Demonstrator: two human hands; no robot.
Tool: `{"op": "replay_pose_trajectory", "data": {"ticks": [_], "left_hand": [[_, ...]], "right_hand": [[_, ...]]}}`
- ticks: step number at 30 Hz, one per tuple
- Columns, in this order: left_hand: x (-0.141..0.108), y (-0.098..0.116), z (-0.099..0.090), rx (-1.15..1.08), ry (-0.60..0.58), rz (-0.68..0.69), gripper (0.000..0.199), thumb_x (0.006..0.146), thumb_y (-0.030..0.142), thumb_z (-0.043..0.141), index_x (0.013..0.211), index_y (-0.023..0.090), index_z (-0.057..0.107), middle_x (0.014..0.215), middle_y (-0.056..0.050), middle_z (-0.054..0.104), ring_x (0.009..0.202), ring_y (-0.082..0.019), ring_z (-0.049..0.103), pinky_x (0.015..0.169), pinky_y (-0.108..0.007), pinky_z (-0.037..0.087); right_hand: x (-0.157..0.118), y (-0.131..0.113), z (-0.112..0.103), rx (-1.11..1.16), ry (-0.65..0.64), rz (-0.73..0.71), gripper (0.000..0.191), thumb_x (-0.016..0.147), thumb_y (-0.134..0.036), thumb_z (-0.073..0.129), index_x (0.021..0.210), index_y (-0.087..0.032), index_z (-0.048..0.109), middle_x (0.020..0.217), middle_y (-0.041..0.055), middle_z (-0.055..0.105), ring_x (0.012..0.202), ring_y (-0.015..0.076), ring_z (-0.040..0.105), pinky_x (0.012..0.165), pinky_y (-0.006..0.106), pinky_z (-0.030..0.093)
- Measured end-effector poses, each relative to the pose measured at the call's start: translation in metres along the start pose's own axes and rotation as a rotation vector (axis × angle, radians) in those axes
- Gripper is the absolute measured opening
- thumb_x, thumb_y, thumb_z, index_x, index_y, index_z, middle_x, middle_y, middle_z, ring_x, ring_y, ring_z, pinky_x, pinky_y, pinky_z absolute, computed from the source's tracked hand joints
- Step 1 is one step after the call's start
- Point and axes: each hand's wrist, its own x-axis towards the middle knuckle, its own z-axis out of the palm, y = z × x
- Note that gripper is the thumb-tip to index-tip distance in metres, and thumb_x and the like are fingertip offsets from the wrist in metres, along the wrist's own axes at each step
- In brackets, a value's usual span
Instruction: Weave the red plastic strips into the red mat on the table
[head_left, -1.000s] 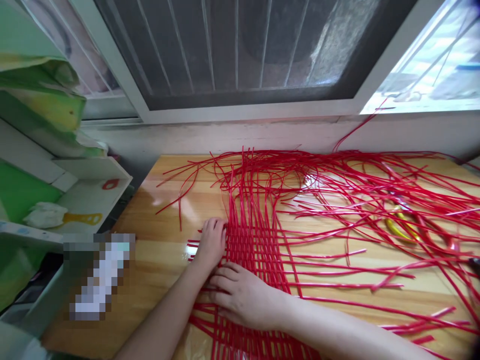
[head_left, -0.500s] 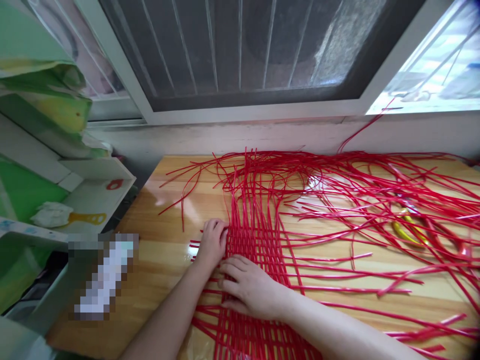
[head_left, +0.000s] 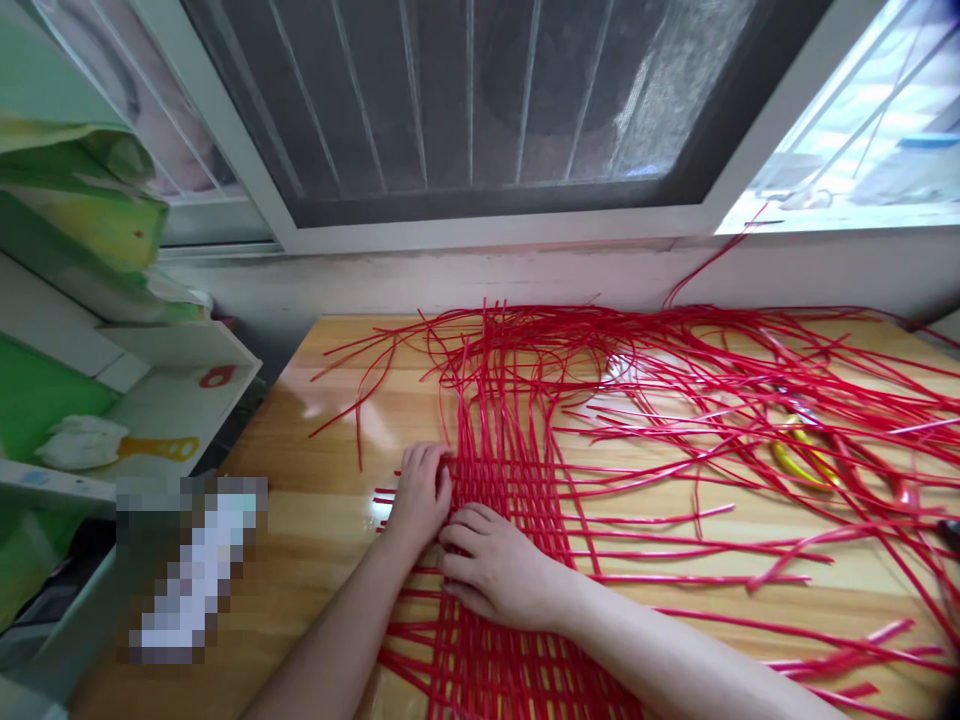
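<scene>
A red woven mat of thin plastic strips lies on the wooden table in front of me. Around the mat's left edge my left hand is closed, its fingers bent together over the strips. Just below and to the right, my right hand lies across the weave, with its curled fingertips closed on strips at that same edge. The exact strips under the fingertips are hidden. Short strip ends stick out left of my hands. Long loose strips run out to the right, and others stretch away from me.
A heap of loose red strips covers the table's back. Pliers with yellow and red handles lie partly under strips at right. A blurred-out pale object is on the left of the table. Beyond stands a barred window; shelves are at left.
The whole view has shifted slightly. Both hands stay at the mat's left edge, with the left hand's fingers a little more curled. The mat looks the same.
</scene>
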Motion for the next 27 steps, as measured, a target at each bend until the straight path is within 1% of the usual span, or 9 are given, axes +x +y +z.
{"op": "replay_pose_trajectory", "data": {"ticks": [3,7,12,18,24,27], "left_hand": [[0.0008,-0.0012,-0.0015,-0.014,-0.028,0.012,0.022,0.075,0.008,0.040,0.093,0.017,0.051,0.093,-0.005,0.054,0.092,-0.018,0.046,0.083,-0.035,0.041],[0.0021,-0.0017,-0.0031,-0.021,-0.054,0.006,0.018,0.075,0.008,0.041,0.085,0.018,0.053,0.088,-0.004,0.055,0.089,-0.018,0.048,0.081,-0.035,0.042],[0.0026,-0.0014,-0.0028,-0.060,-0.055,0.023,0.019,0.078,0.011,0.041,0.091,0.018,0.052,0.094,-0.005,0.056,0.092,-0.017,0.048,0.084,-0.035,0.041],[0.0021,-0.0007,-0.0021,-0.055,-0.048,0.020,0.019,0.078,0.011,0.041,0.092,0.019,0.052,0.094,-0.004,0.055,0.093,-0.017,0.049,0.084,-0.035,0.041],[0.0027,0.0042,-0.0018,-0.009,-0.015,0.019,0.022,0.077,0.013,0.044,0.097,0.019,0.051,0.098,-0.006,0.052,0.097,-0.018,0.046,0.087,-0.036,0.040],[0.0035,0.0054,-0.0014,-0.009,-0.015,0.015,0.025,0.076,0.012,0.045,0.099,0.020,0.050,0.099,-0.006,0.051,0.097,-0.018,0.046,0.087,-0.037,0.040]], "right_hand": [[0.0013,-0.0010,-0.0014,-0.011,-0.016,0.019,0.014,0.081,-0.029,0.047,0.087,-0.020,0.056,0.091,0.0032,0.055,0.094,0.0181,0.041,0.088,0.034,0.031],[0.0012,-0.0017,-0.0024,-0.006,-0.014,0.034,0.015,0.081,-0.029,0.047,0.088,-0.020,0.056,0.091,0.0040,0.054,0.090,0.0177,0.041,0.085,0.033,0.033],[-0.0009,0.0002,0.0015,0.031,0.022,0.035,0.016,0.080,-0.028,0.048,0.090,-0.019,0.057,0.097,0.0062,0.053,0.096,0.0187,0.040,0.089,0.035,0.032],[-0.0003,0.0015,0.0068,0.078,0.051,0.043,0.021,0.080,-0.026,0.048,0.097,-0.020,0.057,0.100,0.0064,0.052,0.099,0.0193,0.040,0.090,0.038,0.031],[-0.0006,-0.0001,0.0021,0.084,0.058,0.039,0.021,0.078,-0.027,0.051,0.097,-0.020,0.058,0.098,0.0060,0.052,0.097,0.0184,0.041,0.089,0.035,0.033],[-0.0016,0.0001,-0.0021,0.092,0.126,0.089,0.021,0.079,-0.033,0.051,0.096,-0.021,0.058,0.094,0.0054,0.054,0.097,0.0186,0.042,0.089,0.036,0.034]]}}
